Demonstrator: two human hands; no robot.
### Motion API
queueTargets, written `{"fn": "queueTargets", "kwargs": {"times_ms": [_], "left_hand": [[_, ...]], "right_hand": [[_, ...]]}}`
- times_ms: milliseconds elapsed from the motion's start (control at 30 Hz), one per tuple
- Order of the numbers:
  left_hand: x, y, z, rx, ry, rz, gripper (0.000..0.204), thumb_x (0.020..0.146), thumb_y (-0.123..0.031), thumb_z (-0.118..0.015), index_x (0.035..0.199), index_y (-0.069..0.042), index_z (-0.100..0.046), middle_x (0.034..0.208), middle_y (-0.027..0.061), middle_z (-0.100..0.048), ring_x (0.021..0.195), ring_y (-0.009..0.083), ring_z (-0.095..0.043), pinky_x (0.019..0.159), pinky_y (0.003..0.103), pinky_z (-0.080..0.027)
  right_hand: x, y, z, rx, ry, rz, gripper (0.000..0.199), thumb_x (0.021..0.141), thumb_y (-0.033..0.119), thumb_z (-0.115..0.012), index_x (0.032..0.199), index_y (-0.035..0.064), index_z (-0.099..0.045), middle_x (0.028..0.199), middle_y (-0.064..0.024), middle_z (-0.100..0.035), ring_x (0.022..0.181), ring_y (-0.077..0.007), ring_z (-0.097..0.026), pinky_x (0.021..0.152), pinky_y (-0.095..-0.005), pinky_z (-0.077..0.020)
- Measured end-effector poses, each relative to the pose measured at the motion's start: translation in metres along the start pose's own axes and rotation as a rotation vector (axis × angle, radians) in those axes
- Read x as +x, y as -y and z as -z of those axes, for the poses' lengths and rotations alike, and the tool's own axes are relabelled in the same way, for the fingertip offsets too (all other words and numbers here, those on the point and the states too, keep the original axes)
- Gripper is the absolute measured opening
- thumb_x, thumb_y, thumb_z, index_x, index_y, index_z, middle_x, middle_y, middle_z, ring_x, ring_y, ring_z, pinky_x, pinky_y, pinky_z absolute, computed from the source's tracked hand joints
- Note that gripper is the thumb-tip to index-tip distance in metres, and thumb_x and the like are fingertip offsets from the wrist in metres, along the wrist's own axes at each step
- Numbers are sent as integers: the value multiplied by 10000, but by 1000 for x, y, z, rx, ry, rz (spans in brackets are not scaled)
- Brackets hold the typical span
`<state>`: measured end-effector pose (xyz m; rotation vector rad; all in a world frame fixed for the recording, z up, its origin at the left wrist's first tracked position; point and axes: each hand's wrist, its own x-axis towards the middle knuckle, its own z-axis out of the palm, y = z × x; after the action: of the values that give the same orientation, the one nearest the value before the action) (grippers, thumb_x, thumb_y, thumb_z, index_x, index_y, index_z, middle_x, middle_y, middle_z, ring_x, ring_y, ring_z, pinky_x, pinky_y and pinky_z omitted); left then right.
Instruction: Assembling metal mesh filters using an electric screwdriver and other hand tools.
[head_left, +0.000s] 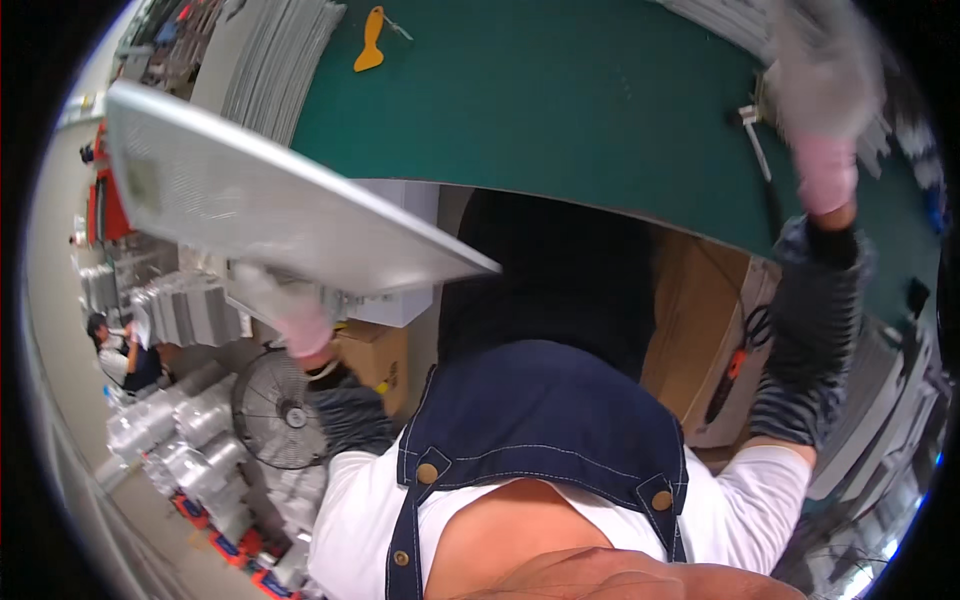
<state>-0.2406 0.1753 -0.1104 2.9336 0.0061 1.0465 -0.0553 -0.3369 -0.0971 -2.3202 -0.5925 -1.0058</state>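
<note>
A flat silver-white panel (pixel 280 205) with a pale rim is held up tilted at the left, beyond the bench's front edge. My left hand (pixel 287 305), in a white and pink glove, grips it from below; the fingers are partly hidden by the panel. Over the far right of the green bench (pixel 540 100) is my right hand (pixel 825 90), gloved alike and smeared by motion, so its fingers cannot be made out. Nearest to it are a white-headed tool with a dark handle (pixel 757 145) and a stack of thin pale panels (pixel 720 22).
A yellow scraper (pixel 370 42) lies on the bench beside another panel stack (pixel 285 70). Scissors (pixel 757 326) and a red-and-black cutter (pixel 725 385) hang below the bench at right. A floor fan (pixel 290 412), a cardboard box (pixel 375 365) and wrapped bundles (pixel 205 430) stand at left; another person (pixel 125 355) works beyond.
</note>
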Motion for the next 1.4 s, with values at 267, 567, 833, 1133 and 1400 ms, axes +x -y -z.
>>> {"fn": "queueTargets", "kwargs": {"times_ms": [267,567,833,1133,1400], "left_hand": [[-106,230,31,356,46,691,349,934,-11,-433,1260,66,-530,1021,310,-645,956,436,-637,828,466,-506],[-157,323,-2,696,517,686,296,1006,-184,-429,1026,-61,-697,940,186,-693,878,294,-675,721,427,-538],[55,217,-42,66,-61,300,356,974,-220,-552,1266,-21,-590,1238,186,-616,1165,323,-567,996,404,-435],[356,22,-136,14,337,-82,646,882,-456,-644,1338,-19,-507,1359,233,-502,1235,381,-513,1042,440,-417],[399,5,-219,119,722,-10,775,851,-589,-603,1397,-59,-455,1331,251,-540,1230,406,-524,1030,471,-429]], "right_hand": [[-53,1,-76,-44,686,-201,164,882,81,-599,1038,30,-604,1032,-184,-614,980,-379,-612,830,-430,-509],[-33,-111,-147,-723,625,-8,274,975,196,-473,1151,70,-641,1169,-135,-630,1151,-292,-563,966,-356,-447],[18,-95,-128,280,627,-484,332,830,101,-659,1140,-16,-651,1117,-164,-687,1063,-286,-646,953,-361,-481],[131,-146,-113,-602,445,-251,759,720,291,-788,1389,125,-471,1388,-188,-464,1291,-347,-446,1028,-426,-417],[166,-167,-92,-516,700,-147,883,666,418,-791,1392,33,-465,1298,-204,-502,1256,-380,-442,1046,-439,-389]]}}
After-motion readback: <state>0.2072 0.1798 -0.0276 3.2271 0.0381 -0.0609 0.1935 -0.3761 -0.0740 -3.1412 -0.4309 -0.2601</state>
